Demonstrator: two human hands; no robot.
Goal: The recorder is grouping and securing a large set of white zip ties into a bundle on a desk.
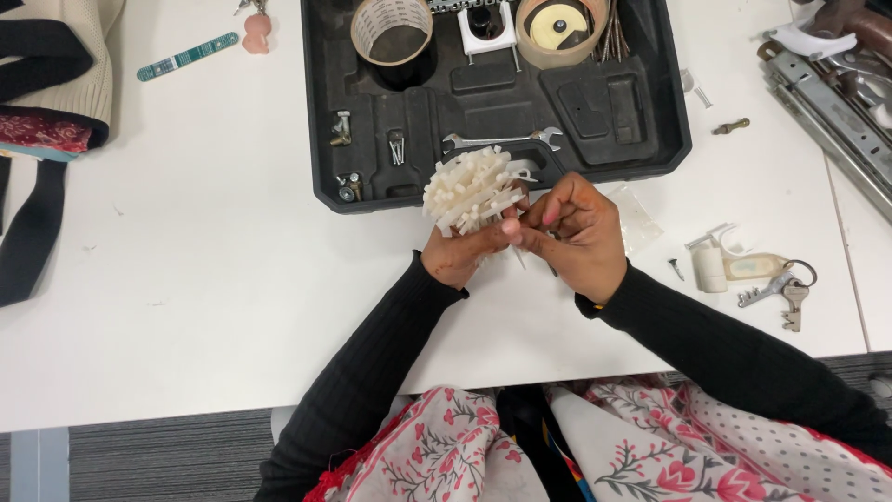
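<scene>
My left hand (462, 253) grips a thick bundle of white plastic cable ties (469, 191), their heads fanned out upward over the front edge of a black tool case tray (595, 121). My right hand (578, 232) is closed against the bundle's right side, with its fingertips pinching at the ties next to my left thumb. Both hands hover above the white table (204, 279), and both arms wear black sleeves.
The tray holds a tape roll (391, 30), a second roll (560, 28), a wrench (503, 141) and small screws. Keys (785, 290), a white clip (712, 256) and a screw (675, 269) lie to the right. Metal rails (832, 102) sit far right, a bag (46, 102) far left.
</scene>
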